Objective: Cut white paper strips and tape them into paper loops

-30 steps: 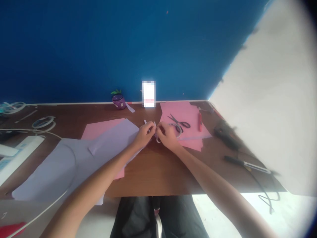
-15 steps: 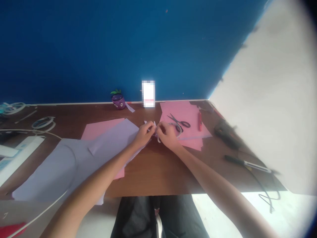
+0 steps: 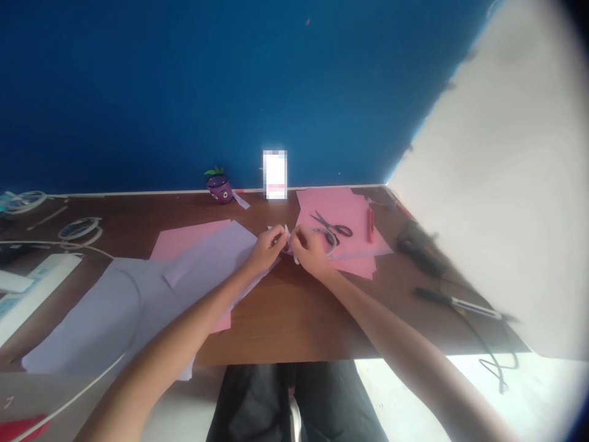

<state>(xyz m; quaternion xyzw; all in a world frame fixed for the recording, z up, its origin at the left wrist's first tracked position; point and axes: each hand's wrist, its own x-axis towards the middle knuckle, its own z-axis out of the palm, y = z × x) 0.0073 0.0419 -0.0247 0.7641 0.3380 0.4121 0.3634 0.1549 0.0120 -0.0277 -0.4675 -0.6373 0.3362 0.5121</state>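
Note:
Near the middle of the desk, my left hand point(image 3: 268, 248) and my right hand point(image 3: 309, 248) almost meet at the fingertips. Both are closed in a pinch on a small folded piece of lavender paper point(image 3: 286, 236), mostly covered by the fingers. A whitish ring point(image 3: 332, 242) shows behind my right hand, possibly a roll of tape; whether that hand holds it I cannot tell. Just beyond it, dark scissors point(image 3: 343, 230) lie on pink paper sheets point(image 3: 331, 201). Large lavender sheets point(image 3: 202, 258) lie beside my left forearm, over another pink sheet point(image 3: 184, 240).
A purple cup point(image 3: 219, 189) and a bright blurred screen point(image 3: 275, 175) stand by the blue wall. A red cutter-like object point(image 3: 370, 224) lies on the pink sheets. Rightward are a dark tool point(image 3: 421, 248) and a soldering-iron-like tool point(image 3: 435, 296). A white cable point(image 3: 87, 387) crosses the left side.
Both hands keep their pinch at nearly the same spot. The view has shifted very slightly; nothing on the desk has visibly moved.

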